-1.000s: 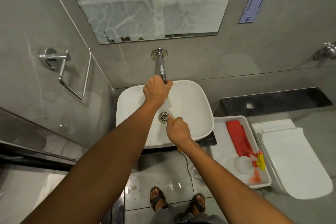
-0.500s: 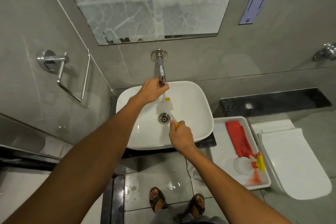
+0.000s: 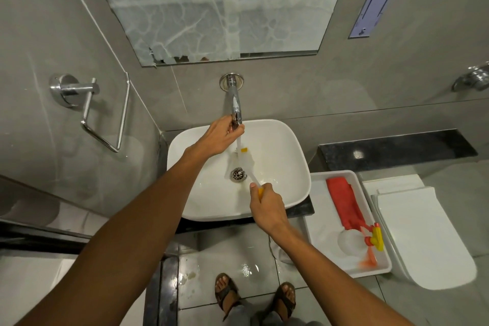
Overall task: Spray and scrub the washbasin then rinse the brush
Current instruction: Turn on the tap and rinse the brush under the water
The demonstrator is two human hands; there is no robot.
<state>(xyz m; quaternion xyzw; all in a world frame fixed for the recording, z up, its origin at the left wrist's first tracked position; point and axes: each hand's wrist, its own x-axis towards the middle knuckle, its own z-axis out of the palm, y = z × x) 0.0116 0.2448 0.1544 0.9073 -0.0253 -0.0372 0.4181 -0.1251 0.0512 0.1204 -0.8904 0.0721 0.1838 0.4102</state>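
Note:
A white washbasin [image 3: 285, 167] sits below a chrome wall tap [image 3: 235, 103]. My left hand [image 3: 219, 135] grips the tap's tip over the basin's back edge. Water runs from the spout onto a white brush [image 3: 244, 161] with a yellow tip and yellow handle, held slanting above the drain [image 3: 238, 174]. My right hand [image 3: 267, 206] is closed on the brush handle at the basin's front right. A clear spray bottle [image 3: 352, 242] with a red and yellow nozzle lies in the white tray [image 3: 317, 230] to the right.
A red cloth [image 3: 344, 206] lies in the tray beside the bottle. A white toilet [image 3: 423, 235] stands at far right, below a black ledge [image 3: 397, 148]. A chrome towel holder [image 3: 87, 106] juts from the left wall. A mirror [image 3: 225, 5] hangs above. My sandalled feet [image 3: 254, 296] stand on wet floor tiles.
My left hand slid from on top of the tap to its tip and water started running. My right hand drew back, bringing the brush head under the stream.

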